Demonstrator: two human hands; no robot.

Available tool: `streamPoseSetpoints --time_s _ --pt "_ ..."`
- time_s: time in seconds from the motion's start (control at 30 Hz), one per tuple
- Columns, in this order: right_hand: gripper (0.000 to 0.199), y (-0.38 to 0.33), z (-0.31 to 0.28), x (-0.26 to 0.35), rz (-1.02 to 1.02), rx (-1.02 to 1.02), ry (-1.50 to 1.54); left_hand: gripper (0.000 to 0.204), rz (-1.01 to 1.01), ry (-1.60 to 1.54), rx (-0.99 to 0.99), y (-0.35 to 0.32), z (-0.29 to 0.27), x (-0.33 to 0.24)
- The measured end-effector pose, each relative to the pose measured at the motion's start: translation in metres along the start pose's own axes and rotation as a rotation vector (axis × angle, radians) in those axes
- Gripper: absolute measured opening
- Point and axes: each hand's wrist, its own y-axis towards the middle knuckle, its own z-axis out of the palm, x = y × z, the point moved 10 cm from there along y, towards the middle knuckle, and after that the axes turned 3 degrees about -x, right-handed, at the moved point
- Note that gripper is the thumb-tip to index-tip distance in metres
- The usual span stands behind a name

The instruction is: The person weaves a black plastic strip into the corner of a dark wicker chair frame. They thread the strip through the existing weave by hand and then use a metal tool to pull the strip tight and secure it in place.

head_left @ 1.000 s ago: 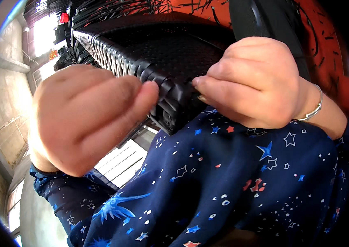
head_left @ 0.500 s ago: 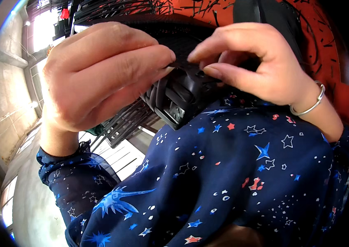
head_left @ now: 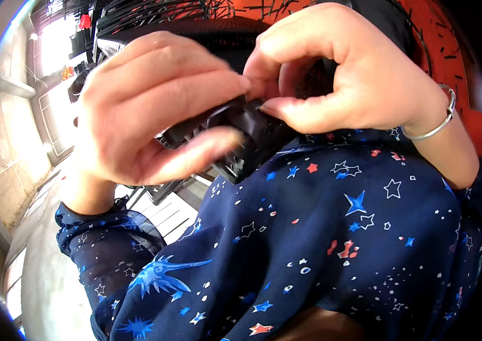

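A black piece made of flat, shiny strips (head_left: 249, 128) lies against my front, just under both hands. My right hand (head_left: 337, 74) is curled over its upper edge, pinching a black strip between thumb and fingertips; the exact grip is partly hidden. My left hand (head_left: 144, 108) is slightly blurred. Its thumb is spread away from its fingers, and part of the black piece shows between them. The left index fingertip meets the right fingertips above the piece. What the other left fingers touch is hidden.
Beyond my hands is a black mesh surface (head_left: 218, 27). Long black strips (head_left: 150, 16) are bundled at the far left. A red surface (head_left: 445, 57) with scattered black scraps stretches along the right. A pale wall (head_left: 13, 136) with bright openings stands at the left.
My right hand has moved left and upward, closing its fingertips on the black piece. My left thumb has dropped away from its fingers, and the two hands now meet.
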Motion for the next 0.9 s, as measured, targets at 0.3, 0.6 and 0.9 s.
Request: streamPoseSetpoints --time_s 0.3,0.6,0.9 --pt "0.007 -0.023 0.024 -0.067 0.569 -0.2 0.63 0.089 -0.6 -0.467 -0.097 -0.026 0.026 0.054" --pt "0.014 0.0 -0.006 -0.011 -0.089 -0.167 -0.258 0.044 -0.491 -0.65 -0.647 -0.047 0.006 0.065" --pt "0.02 -0.015 -0.039 -0.039 0.23 -0.556 -0.075 0.045 -0.556 -0.625 -0.715 -0.046 -0.001 0.071"
